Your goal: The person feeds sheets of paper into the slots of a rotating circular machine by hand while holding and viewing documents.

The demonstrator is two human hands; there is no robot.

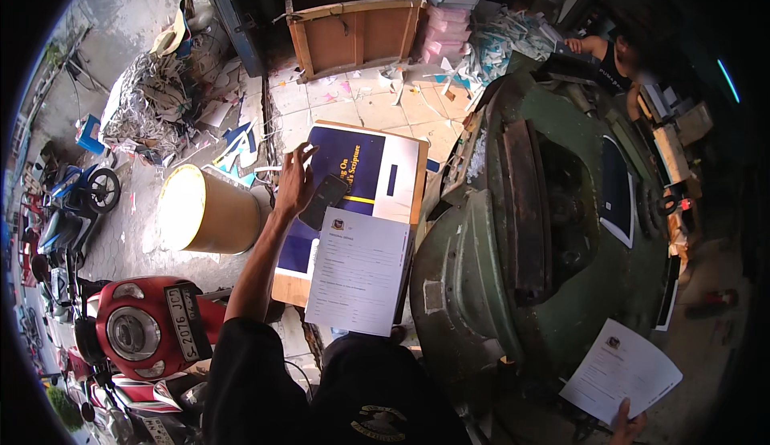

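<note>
My left hand (pixel 295 179) rests with fingers spread at the left edge of a dark blue and white printed sheet (pixel 391 152) on a wooden board (pixel 419 180). Right beside that palm lies a dark, flat, phone-like object (pixel 324 203). A stack of white printed forms (pixel 358 273) covers the near part of the sheet. Far to the lower right, my right hand (pixel 628 427) pinches the bottom edge of another white form (pixel 619 371), held beside the green machine. Only the fingers and part of this hand show.
A large green machine (pixel 473 269) fills the right, with a dark sheet (pixel 616 192) on it. Left stand a pale drum (pixel 212 211) and a red motorcycle (pixel 132 329). Behind are a wooden crate (pixel 361 36), paper scraps (pixel 513 40) and another person (pixel 613 56).
</note>
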